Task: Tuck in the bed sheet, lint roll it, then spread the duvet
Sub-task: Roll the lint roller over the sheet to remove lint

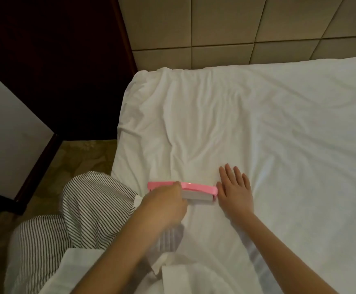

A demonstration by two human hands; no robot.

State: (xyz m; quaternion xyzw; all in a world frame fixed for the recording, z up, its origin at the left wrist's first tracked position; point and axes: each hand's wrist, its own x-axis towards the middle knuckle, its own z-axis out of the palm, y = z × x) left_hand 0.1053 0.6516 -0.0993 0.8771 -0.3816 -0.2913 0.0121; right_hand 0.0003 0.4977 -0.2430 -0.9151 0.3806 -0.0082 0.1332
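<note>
A white bed sheet covers the mattress, creased near the top left corner. A pink lint roller with a white roll lies flat on the sheet near the bed's left edge. My left hand grips the roller at its left part. My right hand lies flat on the sheet just right of the roller's end, fingers straight and pointing up the bed. The duvet is not in view.
A padded beige headboard rises behind the bed. A dark wooden nightstand with a pale panel stands left. Patterned carpet lies between them. My striped sleeve and clothing hang at the bed's left edge.
</note>
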